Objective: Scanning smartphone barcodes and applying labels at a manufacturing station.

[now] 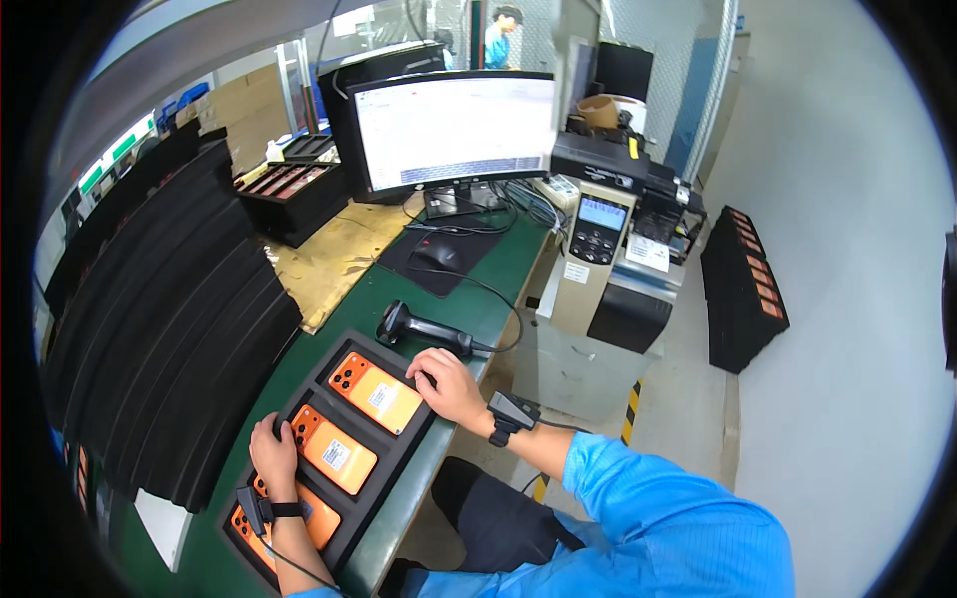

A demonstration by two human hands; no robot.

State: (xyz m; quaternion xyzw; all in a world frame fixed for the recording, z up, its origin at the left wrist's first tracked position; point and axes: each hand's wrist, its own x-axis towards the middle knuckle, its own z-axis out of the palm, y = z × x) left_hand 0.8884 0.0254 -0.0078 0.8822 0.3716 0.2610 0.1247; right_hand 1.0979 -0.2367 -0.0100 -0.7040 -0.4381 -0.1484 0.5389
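A black foam tray (394, 468) lies slantwise on the green table in front of me, with several orange phones in its slots. The far phone (375, 393) and the middle phone (335, 449) each bear a white label. My left hand (274, 456) is closed over the tray's left edge, its thumb beside the middle phone's cameras. Under that wrist, the nearer phones are partly hidden. At the tray's far right edge, my right hand (447, 384) has its fingers curled on the rim beside the far phone. Both wrists wear strapped black devices.
A black barcode scanner (427, 329) lies just beyond the tray. Farther back are a mouse (437, 255), a monitor (454, 130) and a label printer (595, 234). Stacked black trays (179, 339) rise at left; another filled stack (743, 289) stands by the wall.
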